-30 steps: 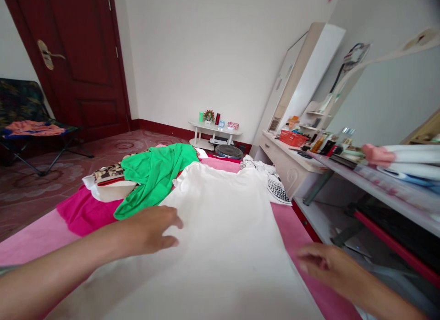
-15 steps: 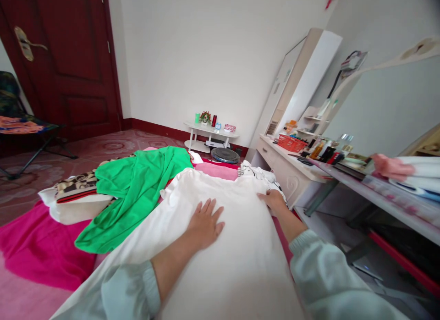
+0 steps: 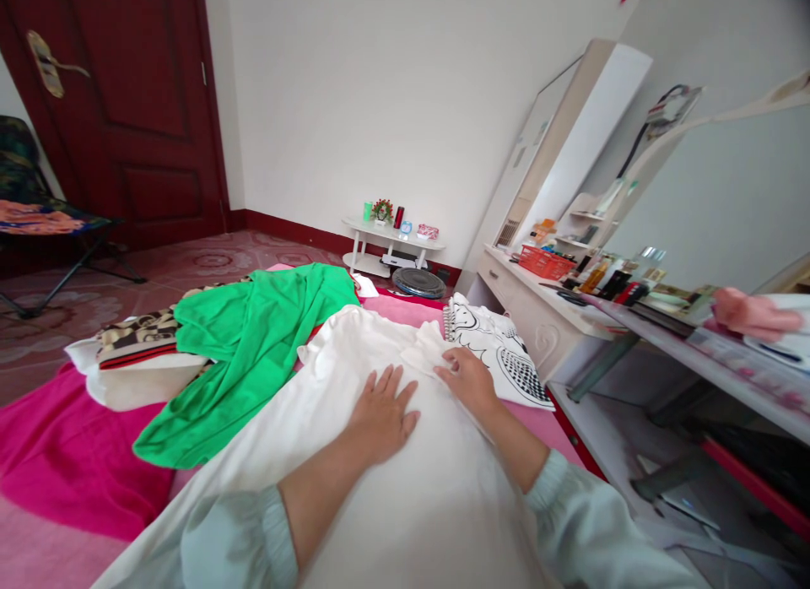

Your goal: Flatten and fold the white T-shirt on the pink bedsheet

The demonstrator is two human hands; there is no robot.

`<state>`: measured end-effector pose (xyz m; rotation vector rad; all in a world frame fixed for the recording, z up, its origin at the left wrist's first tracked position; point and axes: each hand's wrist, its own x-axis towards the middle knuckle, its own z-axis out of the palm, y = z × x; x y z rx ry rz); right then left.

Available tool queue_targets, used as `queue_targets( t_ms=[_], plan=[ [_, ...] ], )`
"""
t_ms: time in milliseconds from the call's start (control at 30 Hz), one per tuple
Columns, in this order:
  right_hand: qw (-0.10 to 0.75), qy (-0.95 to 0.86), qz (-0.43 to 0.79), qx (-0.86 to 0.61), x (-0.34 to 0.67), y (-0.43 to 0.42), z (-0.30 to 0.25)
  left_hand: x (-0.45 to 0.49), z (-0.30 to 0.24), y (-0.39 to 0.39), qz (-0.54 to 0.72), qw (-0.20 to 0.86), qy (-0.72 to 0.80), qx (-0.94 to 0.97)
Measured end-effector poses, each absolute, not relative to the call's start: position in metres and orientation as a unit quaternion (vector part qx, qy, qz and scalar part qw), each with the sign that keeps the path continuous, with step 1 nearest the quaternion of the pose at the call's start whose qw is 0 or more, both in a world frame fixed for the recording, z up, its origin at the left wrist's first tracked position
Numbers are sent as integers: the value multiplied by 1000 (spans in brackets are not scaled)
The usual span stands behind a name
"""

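Note:
A white shirt (image 3: 405,496) lies spread over the pink bed cover (image 3: 544,424), with its neck end pointing away from me. My left hand (image 3: 383,416) rests flat on the middle of it, fingers spread. At the shirt's right shoulder, my right hand (image 3: 468,382) pinches the edge, and that side is folded in toward the middle. Just beyond my right hand is a folded white garment with a black print (image 3: 506,353). To the left of the shirt lies a crumpled green garment (image 3: 253,344).
Left of the green garment are a magenta garment (image 3: 82,454) and a brown patterned garment (image 3: 136,336). A dressing table with a red basket (image 3: 544,262) and bottles stands to the right. Against the back wall is a low white table (image 3: 398,235). A folding chair (image 3: 56,226) stands by the door.
My right hand has moved left, bringing the shirt's right edge inward and uncovering more of the printed garment and bed cover. My left hand has stayed flat in place.

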<state>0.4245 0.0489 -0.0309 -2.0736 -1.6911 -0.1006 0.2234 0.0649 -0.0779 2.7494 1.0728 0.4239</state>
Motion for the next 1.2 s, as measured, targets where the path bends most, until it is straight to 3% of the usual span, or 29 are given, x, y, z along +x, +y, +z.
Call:
queue_targets(
  t_ms=[133,300,433,633,800,1067,1200],
  plan=[
    [144,-637,-8,-757,416,55,-33,223,-76,64,141,84,358,919],
    [205,-571,-60,-793,423,73,-29,223,-74,63,140,84,362,918],
    [154,-484,-20,-861,445,96,-23,223,-74,63,139,82,363,918],
    [123,-524,-29,-842,438,104,-17,223,-76,65,144,83,362,917],
    [146,-555,-129,-809,456,87,2,222,-74,65,138,85,361,918],
    [189,-323,-157,-914,549,45,11,223,-75,64,136,84,360,919],
    [194,-424,-215,-858,516,43,2,223,-75,65,135,86,359,919]
  ],
)
